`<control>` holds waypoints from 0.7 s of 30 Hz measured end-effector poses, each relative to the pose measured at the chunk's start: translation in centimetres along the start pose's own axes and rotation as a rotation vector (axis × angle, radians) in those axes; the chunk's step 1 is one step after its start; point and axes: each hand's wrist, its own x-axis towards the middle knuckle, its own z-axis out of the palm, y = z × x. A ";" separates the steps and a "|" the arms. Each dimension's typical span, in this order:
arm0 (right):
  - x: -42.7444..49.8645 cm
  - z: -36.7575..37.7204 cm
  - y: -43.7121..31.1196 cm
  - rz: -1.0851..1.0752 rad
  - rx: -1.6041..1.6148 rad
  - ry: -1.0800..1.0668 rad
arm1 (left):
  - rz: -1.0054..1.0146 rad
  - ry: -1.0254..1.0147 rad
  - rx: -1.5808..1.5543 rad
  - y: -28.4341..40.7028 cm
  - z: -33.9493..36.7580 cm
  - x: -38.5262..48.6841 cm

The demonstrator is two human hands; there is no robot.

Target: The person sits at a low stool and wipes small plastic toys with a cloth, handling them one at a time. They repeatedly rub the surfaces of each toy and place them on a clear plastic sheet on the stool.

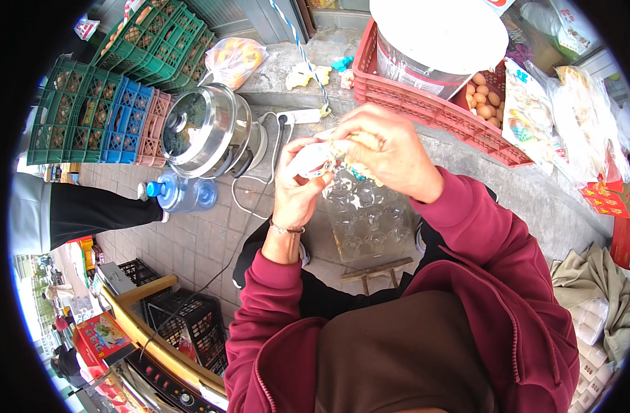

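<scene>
In my left hand [300, 178] is a small white rounded object [311, 160] with a coloured picture on it; I cannot tell exactly what it is. My right hand [384, 149] meets it from the right, its fingers closed on crumpled pale yellow material [365, 140]. A bit of blue shows beneath the right hand. Below both hands lies a clear plastic egg tray [369, 219] with rounded hollows. A wooden stool part [378, 269] shows between my legs, nearer to me than the tray.
A glass-lidded metal steamer [204, 129], a power strip [300, 116] with cables and a water jug [183, 192] are at the left. Stacked egg crates [77, 111] stand beyond. A red crate [428, 108] holds a white-lidded bucket and eggs [484, 98]. Another person's leg [106, 209] is at far left.
</scene>
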 end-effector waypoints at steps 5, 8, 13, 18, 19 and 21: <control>-0.6 0.6 0.4 0.127 -0.114 -0.062 | -0.001 0.012 0.190 -0.3 -0.5 0.1; -0.5 0.4 0.4 0.207 -0.050 -0.076 | 0.012 -0.038 0.295 0.0 -1.1 0.2; -0.6 0.5 0.4 0.272 -0.044 -0.104 | -0.053 -0.090 0.287 0.3 -2.0 0.3; -0.6 0.6 1.1 0.407 -0.020 -0.093 | -0.050 -0.119 0.312 -0.3 -1.8 0.1; -0.4 0.3 1.4 0.433 -0.029 -0.097 | -0.059 -0.124 0.342 -0.3 -1.7 0.1; 0.2 -0.5 2.1 0.573 0.331 -0.093 | -0.062 -0.135 0.261 -0.4 -1.5 0.0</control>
